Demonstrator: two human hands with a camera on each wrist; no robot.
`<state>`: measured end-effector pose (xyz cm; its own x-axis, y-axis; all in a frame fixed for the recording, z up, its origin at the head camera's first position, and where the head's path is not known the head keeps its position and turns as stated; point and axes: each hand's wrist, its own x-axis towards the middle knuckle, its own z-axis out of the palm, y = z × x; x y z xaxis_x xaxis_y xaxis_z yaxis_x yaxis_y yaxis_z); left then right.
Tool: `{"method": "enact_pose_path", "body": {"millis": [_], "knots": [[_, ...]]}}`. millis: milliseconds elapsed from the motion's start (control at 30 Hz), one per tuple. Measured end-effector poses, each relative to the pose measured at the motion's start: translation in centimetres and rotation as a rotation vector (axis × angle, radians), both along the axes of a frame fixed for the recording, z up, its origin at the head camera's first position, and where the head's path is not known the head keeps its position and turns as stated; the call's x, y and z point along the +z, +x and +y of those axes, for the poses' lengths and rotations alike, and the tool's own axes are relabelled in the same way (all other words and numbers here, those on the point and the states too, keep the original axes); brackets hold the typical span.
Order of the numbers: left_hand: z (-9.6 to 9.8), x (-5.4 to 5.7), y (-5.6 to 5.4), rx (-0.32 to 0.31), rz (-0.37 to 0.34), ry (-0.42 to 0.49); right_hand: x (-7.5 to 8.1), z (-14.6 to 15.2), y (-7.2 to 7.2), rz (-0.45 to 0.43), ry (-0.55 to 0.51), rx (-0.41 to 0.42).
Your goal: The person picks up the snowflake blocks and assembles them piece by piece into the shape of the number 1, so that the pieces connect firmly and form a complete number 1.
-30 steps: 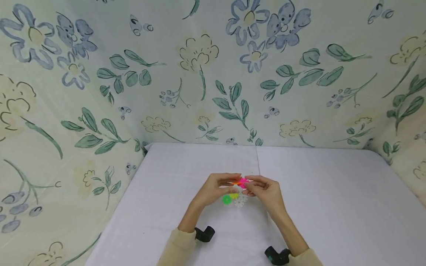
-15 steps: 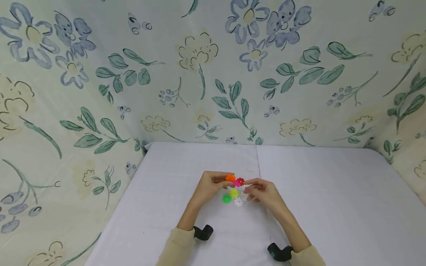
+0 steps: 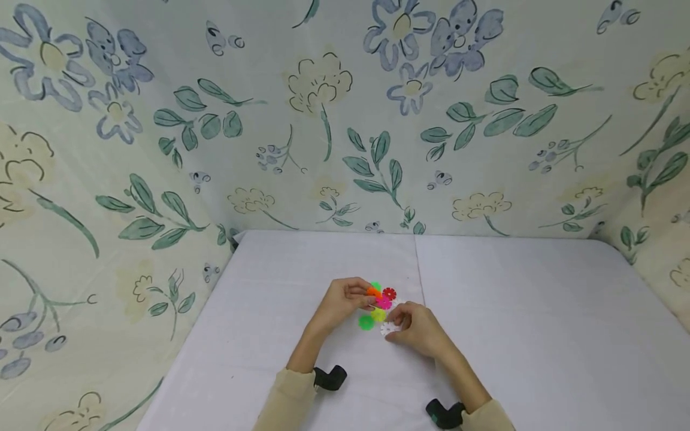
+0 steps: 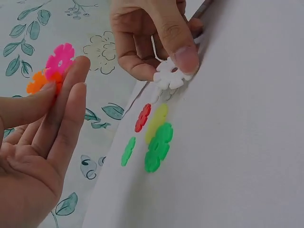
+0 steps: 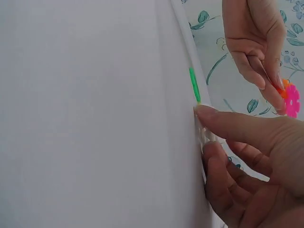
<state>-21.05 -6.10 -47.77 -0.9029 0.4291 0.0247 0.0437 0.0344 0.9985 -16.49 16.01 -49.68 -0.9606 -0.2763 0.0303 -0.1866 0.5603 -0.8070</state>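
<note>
from my end of the feeds, i take the yellow flower-shaped plastic disc (image 3: 378,314) as landmark; it lies on the white cloth-covered table (image 3: 539,335). above and to its left, the person's left hand (image 3: 339,304) pinches an orange flower-shaped plastic disc (image 4: 37,82) between thumb and fingers, with just the disc's thickness between them. a pink flower-shaped plastic disc (image 4: 60,61) overlaps the orange one and juts past the fingertips, raised off the cloth.

right of the yellow disc, i see the right hand (image 3: 423,328) with thumb and fingertips drawn in on a white flower-shaped plastic disc (image 4: 167,77); i cannot tell whether that disc touches the cloth. a second white piece (image 4: 165,93) shows partly hidden below it. a green flower-shaped plastic disc (image 4: 159,148) lies just beside the yellow disc, on its near left. beyond the yellow disc lie a red flower-shaped plastic disc (image 4: 142,118) and another green disc (image 4: 128,151), the red further right.

for room, i have a wide stretch of cloth right of the yellow disc and a narrower one left of it, up to the table's slanting left edge. well beyond the yellow disc, the far edge meets a floral-printed cloth (image 3: 485,161).
</note>
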Motion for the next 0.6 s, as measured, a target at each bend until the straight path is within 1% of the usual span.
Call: {"method": "enact_pose_path", "body": {"millis": [33,100,167,233,267,333,433,500,600], "knots": [[0.0,0.0,0.0,-0.008,-0.012,0.006,0.0,0.0,0.0,-0.009,-0.002,-0.008],[0.0,0.0,0.0,-0.021,-0.024,0.013,0.1,0.1,-0.1,-0.047,-0.051,-0.014],[-0.1,0.1,0.0,-0.026,-0.016,0.003,0.2,0.2,-0.2,-0.082,-0.127,-0.016],[-0.2,0.1,0.0,-0.023,0.0,-0.01,0.4,0.4,-0.3,-0.107,-0.223,-0.035],[-0.2,0.1,0.0,-0.019,0.007,-0.02,0.5,0.5,-0.3,-0.107,-0.268,-0.045],[-0.4,0.0,0.0,-0.004,0.015,-0.036,0.8,0.7,-0.3,-0.089,-0.352,-0.087],[-0.5,0.0,0.0,0.017,0.007,-0.05,0.9,0.9,-0.3,-0.038,-0.45,-0.137],[-0.5,0.0,0.0,0.029,-0.009,-0.044,1.0,1.1,-0.3,-0.008,-0.502,-0.147],[-0.4,0.0,-0.1,0.045,-0.03,-0.034,1.0,1.2,-0.2,0.02,-0.536,-0.137]]}}
